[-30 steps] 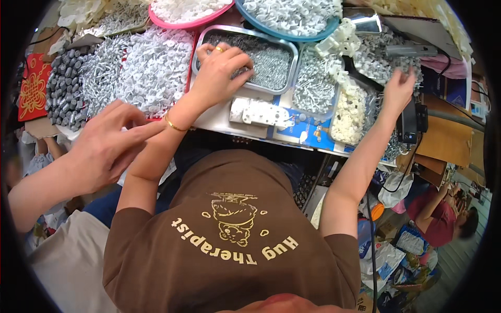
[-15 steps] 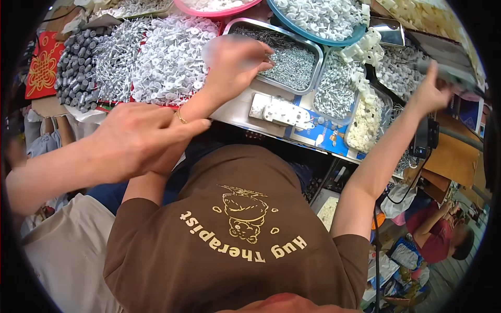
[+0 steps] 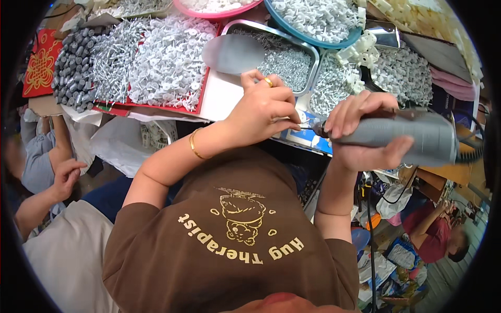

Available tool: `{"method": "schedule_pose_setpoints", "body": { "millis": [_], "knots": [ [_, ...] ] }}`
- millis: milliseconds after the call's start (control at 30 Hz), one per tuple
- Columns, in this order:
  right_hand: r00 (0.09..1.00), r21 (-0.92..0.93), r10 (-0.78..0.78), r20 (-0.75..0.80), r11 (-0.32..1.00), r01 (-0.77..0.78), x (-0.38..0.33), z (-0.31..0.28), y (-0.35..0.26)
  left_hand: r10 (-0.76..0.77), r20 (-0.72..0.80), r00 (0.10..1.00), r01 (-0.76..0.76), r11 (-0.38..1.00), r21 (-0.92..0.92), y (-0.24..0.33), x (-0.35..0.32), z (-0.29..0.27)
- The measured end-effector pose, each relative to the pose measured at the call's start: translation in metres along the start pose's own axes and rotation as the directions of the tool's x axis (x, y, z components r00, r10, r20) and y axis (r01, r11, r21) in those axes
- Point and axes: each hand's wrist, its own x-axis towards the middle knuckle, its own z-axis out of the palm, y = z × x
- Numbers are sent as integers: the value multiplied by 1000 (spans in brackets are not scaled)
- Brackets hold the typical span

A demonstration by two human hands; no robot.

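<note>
My right hand [image 3: 360, 128] is wrapped around a grey corded electric screwdriver [image 3: 412, 136], held level over the table's front edge with its tip to the left. My left hand [image 3: 266, 104], with a gold ring and bracelet, is closed in a pinch just off that tip. Whatever its fingertips hold is too small or hidden to name. Behind my left hand lies a metal tray [image 3: 315, 52] of small screws. A white-and-blue sheet [image 3: 308, 136] shows on the table under the screwdriver's tip.
Heaps of white plastic discs [image 3: 169, 62], metal pins [image 3: 112, 60] and dark grey cylinders [image 3: 78, 68] cover the table's left. A teal basin [image 3: 313, 41] and a pink basin [image 3: 219, 11] stand behind. A co-worker's hand [image 3: 67, 177] is at far left; a black cable [image 3: 371, 250] hangs right.
My left hand has come back from the screw tray toward me. My right hand has brought the screwdriver in from the far right. The co-worker's hand has withdrawn left from my left forearm.
</note>
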Motion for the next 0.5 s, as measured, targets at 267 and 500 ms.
{"method": "schedule_pose_setpoints", "body": {
  "millis": [267,500],
  "knots": [
    [999,-255,32,11,966,-28,-16,21,-7,39,52,998,-42,997,59,5,-4,6],
    [998,-372,6,-68,928,-31,-18,15,-2,-3,138,990,18,994,-104,-1,-7,20]
  ]
}}
